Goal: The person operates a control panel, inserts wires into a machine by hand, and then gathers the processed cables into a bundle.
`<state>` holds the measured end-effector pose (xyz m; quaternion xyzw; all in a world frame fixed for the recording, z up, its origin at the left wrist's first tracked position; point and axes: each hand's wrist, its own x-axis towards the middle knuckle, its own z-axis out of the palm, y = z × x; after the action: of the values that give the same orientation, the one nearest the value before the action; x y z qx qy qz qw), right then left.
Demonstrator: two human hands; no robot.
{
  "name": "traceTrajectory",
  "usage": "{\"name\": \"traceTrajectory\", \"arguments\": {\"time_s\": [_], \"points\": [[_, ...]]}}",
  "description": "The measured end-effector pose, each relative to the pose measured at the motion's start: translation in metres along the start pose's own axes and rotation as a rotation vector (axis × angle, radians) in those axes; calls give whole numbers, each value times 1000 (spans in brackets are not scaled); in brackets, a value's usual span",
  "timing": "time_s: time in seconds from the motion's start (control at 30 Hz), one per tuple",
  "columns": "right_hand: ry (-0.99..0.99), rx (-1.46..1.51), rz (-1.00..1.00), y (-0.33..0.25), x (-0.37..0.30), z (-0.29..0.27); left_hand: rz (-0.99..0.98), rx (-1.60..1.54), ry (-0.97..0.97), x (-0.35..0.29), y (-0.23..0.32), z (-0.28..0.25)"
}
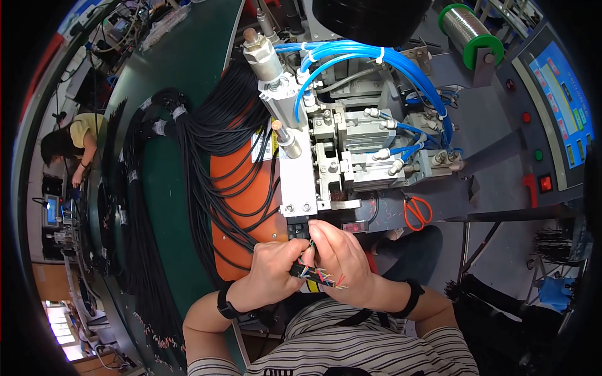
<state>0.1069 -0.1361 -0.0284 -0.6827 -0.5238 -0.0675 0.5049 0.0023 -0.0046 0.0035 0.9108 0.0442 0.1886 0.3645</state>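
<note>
My left hand (271, 271) and my right hand (346, 258) are close together, just in front of the bench machine's front end. Both are closed, thumbs and fingertips almost meeting around the thin wires of a cable end. Below the fingertips, a small bunch of black cables (300, 271) crosses between my palms, its stripped ends showing red, blue, green and yellow wires (323, 277). My left fingers wrap round these cables; the right palm lies against their coloured ends. A small black block (297, 229) sits under the machine's white front plate, right beyond my fingertips. My fingers partly hide the pinched wires.
Bundled black cables (194, 135) spread over the green table (166, 188) and an orange board (241, 182) at left. The machine (370, 135) carries blue air hoses. Red-handled scissors (417, 213), a solder wire spool (467, 34) and a screen (564, 103) are at right. Another person (78, 138) works far left.
</note>
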Motion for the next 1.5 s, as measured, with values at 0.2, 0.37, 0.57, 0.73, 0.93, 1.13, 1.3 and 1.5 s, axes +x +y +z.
{"name": "traceTrajectory", "arguments": {"time_s": [0.2,0.37,0.57,0.73,0.93,1.13,1.3,1.5], "points": [[-97,925,629,16,0,-16,-24,-51,-66,6,-2,-6],[-255,1169,715,31,2,-25,-27,-84,-92,6,-2,-7],[-282,1115,622,30,-3,-18,-13,-62,-80,4,-2,-1],[-343,1225,792,33,2,-25,-45,-94,-129,6,-3,-7],[-518,1323,829,45,7,-32,-123,-338,-412,18,-9,-31],[-800,1356,723,57,15,-29,-227,-624,-663,24,-17,-40],[-796,1182,557,57,26,-32,-316,-667,-665,23,-15,-42],[-526,325,92,42,31,-35,-111,-78,-322,1,1,-17]]}}
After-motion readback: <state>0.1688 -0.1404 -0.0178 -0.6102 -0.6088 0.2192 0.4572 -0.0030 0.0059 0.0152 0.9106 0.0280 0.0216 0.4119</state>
